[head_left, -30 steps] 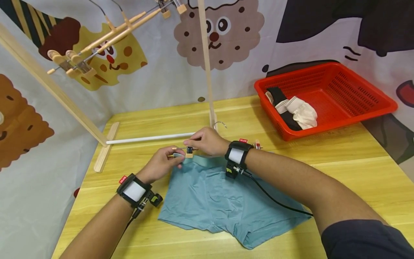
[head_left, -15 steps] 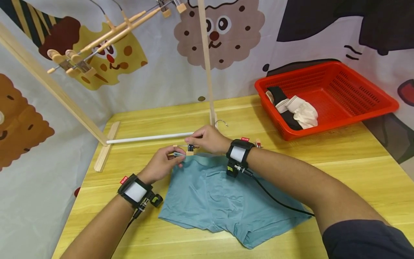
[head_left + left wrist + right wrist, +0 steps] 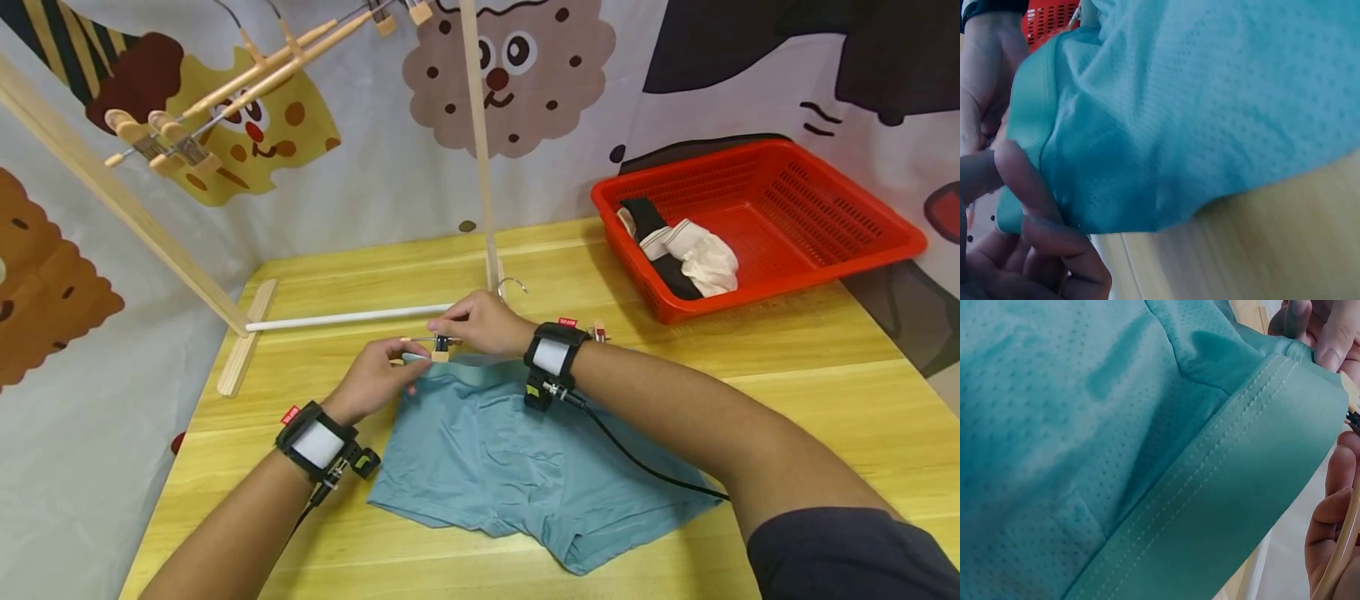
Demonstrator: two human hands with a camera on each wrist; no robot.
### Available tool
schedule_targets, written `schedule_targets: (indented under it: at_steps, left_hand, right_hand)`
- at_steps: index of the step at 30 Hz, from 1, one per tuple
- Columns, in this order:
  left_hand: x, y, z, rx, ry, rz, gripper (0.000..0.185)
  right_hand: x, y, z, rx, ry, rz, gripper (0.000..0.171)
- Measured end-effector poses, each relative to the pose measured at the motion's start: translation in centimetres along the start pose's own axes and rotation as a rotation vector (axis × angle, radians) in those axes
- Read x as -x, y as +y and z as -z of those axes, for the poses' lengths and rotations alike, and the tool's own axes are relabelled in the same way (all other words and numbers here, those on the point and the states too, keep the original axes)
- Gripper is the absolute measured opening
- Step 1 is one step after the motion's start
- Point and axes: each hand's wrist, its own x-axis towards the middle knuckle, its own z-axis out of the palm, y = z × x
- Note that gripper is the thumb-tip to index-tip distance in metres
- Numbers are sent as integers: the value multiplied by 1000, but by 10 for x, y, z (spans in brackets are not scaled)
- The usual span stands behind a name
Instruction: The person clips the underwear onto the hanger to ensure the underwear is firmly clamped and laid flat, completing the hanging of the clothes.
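Observation:
Light-blue boxer briefs (image 3: 480,450) lie spread on the table, waistband at the far side. At the waistband's left corner my left hand (image 3: 381,373) pinches the fabric; the left wrist view shows its fingers (image 3: 1029,181) against the band's end. My right hand (image 3: 483,325) holds a clip (image 3: 441,348) of a clothes hanger between thumb and fingers, right beside that corner. In the right wrist view the clip (image 3: 1351,394) sits at the band's edge, and the hanger's bar (image 3: 1342,550) crosses my right palm. Whether the clip bites the fabric, I cannot tell.
A second clip (image 3: 598,332) and the hanger hook (image 3: 513,287) show past my right arm. A wooden rack with a white rod (image 3: 352,318) stands behind, with clip hangers (image 3: 277,75) hanging above. A red basket (image 3: 757,292) at right holds black and cream cloth (image 3: 701,258).
My right hand and the clip have shifted slightly away from me and to the right. The waistband corner in my left fingers lies flatter; the briefs otherwise barely moved.

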Motion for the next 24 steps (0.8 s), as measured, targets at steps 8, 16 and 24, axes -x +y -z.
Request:
schedule_targets:
  at_steps: [8,16,24]
  left_hand:
    - [2,9,-1,-15,21,35,21]
    - [3,1,3,48,-42,-39,21]
    - [1,0,4,107,-43,-56,21]
  right_hand:
    - [1,-4,1,11,-9,-34,32]
    - [0,-1,0,34,-6,6,31]
    - [2,-1,0,35,-14,34,26]
